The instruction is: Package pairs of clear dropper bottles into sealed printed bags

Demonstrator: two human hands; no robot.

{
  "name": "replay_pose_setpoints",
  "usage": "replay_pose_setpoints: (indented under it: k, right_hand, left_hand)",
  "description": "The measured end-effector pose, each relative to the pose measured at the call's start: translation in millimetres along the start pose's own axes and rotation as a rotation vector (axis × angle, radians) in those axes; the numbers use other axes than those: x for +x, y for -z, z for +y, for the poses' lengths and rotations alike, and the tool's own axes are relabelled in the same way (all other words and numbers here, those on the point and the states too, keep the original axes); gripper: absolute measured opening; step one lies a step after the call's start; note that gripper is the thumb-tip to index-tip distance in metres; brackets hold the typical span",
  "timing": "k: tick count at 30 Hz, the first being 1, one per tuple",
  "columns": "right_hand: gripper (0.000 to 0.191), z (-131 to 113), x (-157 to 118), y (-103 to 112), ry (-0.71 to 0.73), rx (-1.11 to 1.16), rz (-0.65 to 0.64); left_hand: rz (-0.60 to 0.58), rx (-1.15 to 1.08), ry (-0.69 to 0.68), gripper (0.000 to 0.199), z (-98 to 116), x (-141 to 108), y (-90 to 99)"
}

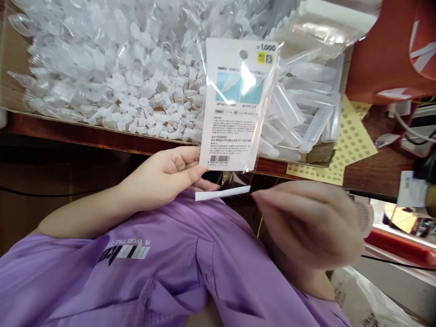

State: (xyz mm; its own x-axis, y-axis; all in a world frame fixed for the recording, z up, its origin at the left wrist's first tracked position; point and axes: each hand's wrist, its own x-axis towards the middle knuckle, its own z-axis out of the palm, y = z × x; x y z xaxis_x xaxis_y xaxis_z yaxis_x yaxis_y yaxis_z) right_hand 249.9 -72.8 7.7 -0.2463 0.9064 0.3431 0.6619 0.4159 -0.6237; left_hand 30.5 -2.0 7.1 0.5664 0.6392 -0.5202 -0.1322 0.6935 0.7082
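My left hand (177,172) pinches the lower left edge of a clear plastic packet with a printed card (235,122) inside. The card carries small text, a barcode, two blue pictures and a "1,000" price mark. Along the packet's open-looking flap runs a white strip (223,193), below the card. My right hand (306,222) is just right of the strip's end, blurred by motion. Its thumb and fingers look pressed together; whether anything thin is between them I cannot make out.
A cardboard box (15,97) on the table holds many clear bottle parts and small white caps (146,113). Clear tubes (289,109) lie at its right, under stacked plastic packets (323,22). A red container (381,54) and yellow dotted paper (354,136) are farther right.
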Motion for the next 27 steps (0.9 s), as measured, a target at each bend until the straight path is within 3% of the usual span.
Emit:
replay_pose_setpoints:
  k: [4, 7, 10, 14, 22, 27]
  right_hand:
    - [0.011, -23.5, 29.9, -5.5, 0.146, -0.077, -0.301]
    - [0.013, -29.4, 41.6, -14.3, 0.144, -0.165, -0.367]
    - [0.017, -29.6, 41.0, -17.7, 0.153, -0.22, -0.348]
    - [0.021, -26.4, 35.9, -15.9, 0.183, -0.17, -0.327]
    - [0.008, -13.3, 26.3, -6.8, 0.212, 0.011, -0.263]
    - [0.017, -16.4, 29.1, -6.1, 0.213, -0.107, -0.213]
  left_hand:
    - [-0.091, 0.159, -0.122, 0.029, -0.4, 0.5, -2.6]
    - [-0.119, 0.321, -0.221, 0.032, -1.3, -0.9, -1.1]
    - [-0.151, 0.386, -0.237, 0.034, -0.2, -1.5, 0.3]
    - [-0.121, 0.293, -0.157, 0.033, 3.5, -0.3, -1.0]
    - [-0.045, 0.166, -0.072, 0.029, 12.9, 1.5, -9.4]
    - [-0.101, 0.327, -0.143, 0.03, 10.0, 2.3, -7.7]
